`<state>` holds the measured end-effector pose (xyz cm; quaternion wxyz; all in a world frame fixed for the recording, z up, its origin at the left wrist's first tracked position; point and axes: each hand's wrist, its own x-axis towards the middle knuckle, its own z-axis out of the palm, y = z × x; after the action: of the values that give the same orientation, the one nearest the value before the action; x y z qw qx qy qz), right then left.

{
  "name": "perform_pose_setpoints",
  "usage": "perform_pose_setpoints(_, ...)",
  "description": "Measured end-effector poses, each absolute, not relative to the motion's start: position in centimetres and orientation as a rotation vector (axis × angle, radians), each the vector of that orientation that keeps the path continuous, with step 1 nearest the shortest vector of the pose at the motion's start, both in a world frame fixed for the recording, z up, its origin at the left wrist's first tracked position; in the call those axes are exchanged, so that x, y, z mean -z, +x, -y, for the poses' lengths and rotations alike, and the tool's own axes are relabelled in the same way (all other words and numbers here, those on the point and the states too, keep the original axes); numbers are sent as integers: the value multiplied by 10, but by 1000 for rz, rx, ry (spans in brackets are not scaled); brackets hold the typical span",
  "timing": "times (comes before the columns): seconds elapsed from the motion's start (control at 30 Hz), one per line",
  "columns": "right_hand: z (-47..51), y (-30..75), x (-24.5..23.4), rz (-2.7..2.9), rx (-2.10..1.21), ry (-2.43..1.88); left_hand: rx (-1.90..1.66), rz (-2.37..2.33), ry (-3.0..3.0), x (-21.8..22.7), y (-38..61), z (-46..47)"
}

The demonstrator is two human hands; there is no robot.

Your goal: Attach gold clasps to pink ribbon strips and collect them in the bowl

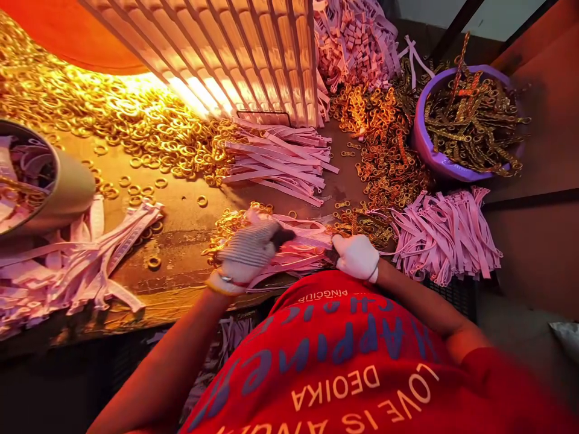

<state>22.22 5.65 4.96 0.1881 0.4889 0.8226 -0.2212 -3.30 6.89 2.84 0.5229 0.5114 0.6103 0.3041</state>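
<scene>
My left hand [251, 250], in a striped grey glove with dark fingertips, is over a small heap of gold rings [226, 226] at the table's near edge. Its fingers are curled together, and what they hold is hidden. To its right my right hand [357, 256], in a white glove, is closed with its fingertips at the end of a pink strap [316, 239]. That strap stretches across the gap between both hands. More pink straps [294, 262] lie beneath it. Gold chain links [362, 226] are heaped just beyond my right hand.
Loose gold rings [172, 141] spread across the back left. Ahead lies a bundle of pink straps [280, 160], below a ribbed pale panel [253, 54]. A purple basin [423, 129] holds gold chain pieces. At left, a tipped container [75, 187] rests among straps.
</scene>
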Motion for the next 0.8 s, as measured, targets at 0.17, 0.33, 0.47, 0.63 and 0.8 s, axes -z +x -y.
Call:
perform_pose_setpoints(0.17,-35,241,-43,-2229,730,1387,-324,-1747,1706,-15,-91,-50)
perform_pose_setpoints(0.33,-52,264,-34,-2376,752,1533,-144,-1763,1835,6,-94,-29)
perform_pose_setpoints(0.47,-94,284,-1,-2062,723,1895,-268,-1604,1897,12,-58,-30)
perform_pose_setpoints(0.63,-129,278,49,-1750,642,2018,-225,-1297,1936,17,4,-38)
perform_pose_setpoints(0.8,-123,274,69,-1747,725,2121,74,-1322,2036,26,34,-43)
